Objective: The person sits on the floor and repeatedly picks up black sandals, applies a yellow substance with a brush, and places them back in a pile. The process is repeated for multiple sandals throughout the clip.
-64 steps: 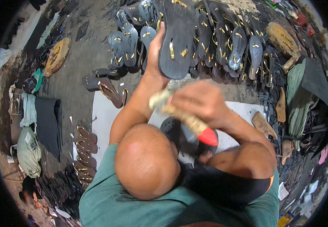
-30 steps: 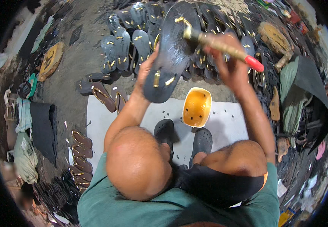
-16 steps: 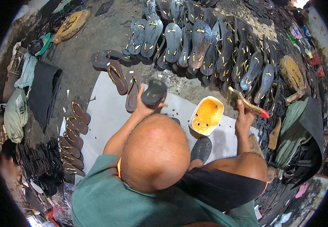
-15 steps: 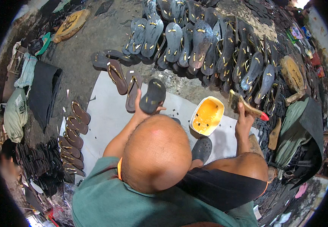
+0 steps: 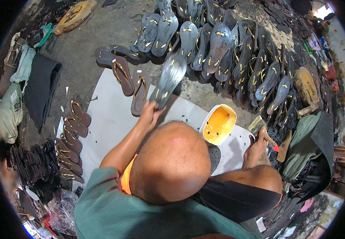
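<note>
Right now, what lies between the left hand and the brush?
Between left hand and brush, the head view shows white sheet, the tub, and some floor.

The left fingers grip a glossy sole, the right fingers a brush.

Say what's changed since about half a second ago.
The left hand has swung its slipper forward toward the slipper rows. The right hand has drawn back toward the knee, keeping the brush. Neither visibly let go. The tub stayed on the white sheet.
</note>
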`<act>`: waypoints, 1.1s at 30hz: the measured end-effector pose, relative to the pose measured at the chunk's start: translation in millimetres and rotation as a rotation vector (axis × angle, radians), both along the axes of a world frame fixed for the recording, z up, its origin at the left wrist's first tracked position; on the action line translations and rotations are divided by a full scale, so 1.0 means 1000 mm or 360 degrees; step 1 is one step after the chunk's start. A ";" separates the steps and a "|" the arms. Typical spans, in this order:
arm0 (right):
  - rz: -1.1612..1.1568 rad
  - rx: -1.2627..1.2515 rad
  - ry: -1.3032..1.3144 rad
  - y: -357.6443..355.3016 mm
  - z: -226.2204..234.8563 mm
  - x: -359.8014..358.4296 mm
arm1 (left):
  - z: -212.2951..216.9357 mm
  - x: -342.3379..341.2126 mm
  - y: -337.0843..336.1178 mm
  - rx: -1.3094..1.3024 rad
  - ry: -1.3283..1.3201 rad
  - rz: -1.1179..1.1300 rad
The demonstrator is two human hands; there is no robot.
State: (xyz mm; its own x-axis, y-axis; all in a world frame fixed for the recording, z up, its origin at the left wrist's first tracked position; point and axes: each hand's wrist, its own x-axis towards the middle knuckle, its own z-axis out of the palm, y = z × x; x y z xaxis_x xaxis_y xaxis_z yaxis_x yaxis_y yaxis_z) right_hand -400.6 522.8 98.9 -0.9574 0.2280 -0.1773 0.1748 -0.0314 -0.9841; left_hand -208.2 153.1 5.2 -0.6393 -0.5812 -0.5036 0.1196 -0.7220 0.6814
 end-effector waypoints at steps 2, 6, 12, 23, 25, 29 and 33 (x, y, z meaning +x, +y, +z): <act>0.0024 -0.0013 -0.0013 -0.002 -0.001 0.000 | 0.015 -0.068 -0.021 -0.0025 0.0285 0.0016; 0.0022 0.0047 -0.0038 0.005 0.008 0.001 | -0.012 -0.190 -0.073 0.0043 0.0693 0.0044; 0.0052 0.0045 -0.0047 0.017 -0.006 0.010 | -0.029 -0.237 -0.091 -0.0099 0.0280 0.0101; 0.0816 0.0584 0.0020 -0.024 -0.042 0.002 | -0.014 -0.081 -0.041 -0.1873 -0.0685 0.0003; 0.0951 0.0800 0.0301 -0.036 -0.072 0.006 | -0.021 -0.027 -0.044 -0.2377 -0.1122 0.0159; 0.1102 0.1769 0.0762 -0.075 -0.076 0.003 | -0.033 0.038 -0.032 -0.2318 -0.1747 0.0137; 0.1055 0.2106 0.0889 -0.070 -0.084 -0.001 | -0.042 0.077 -0.039 -0.2027 -0.1650 -0.0066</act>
State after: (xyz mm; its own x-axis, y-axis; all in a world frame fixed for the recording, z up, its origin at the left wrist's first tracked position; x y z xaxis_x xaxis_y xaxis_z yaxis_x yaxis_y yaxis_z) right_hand -401.7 452.6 14.8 -0.8195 -0.5392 0.1940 -0.5709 0.7976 -0.1947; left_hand -131.7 114.5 -37.0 -0.3792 -0.9234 0.0596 -0.7429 0.3422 0.5754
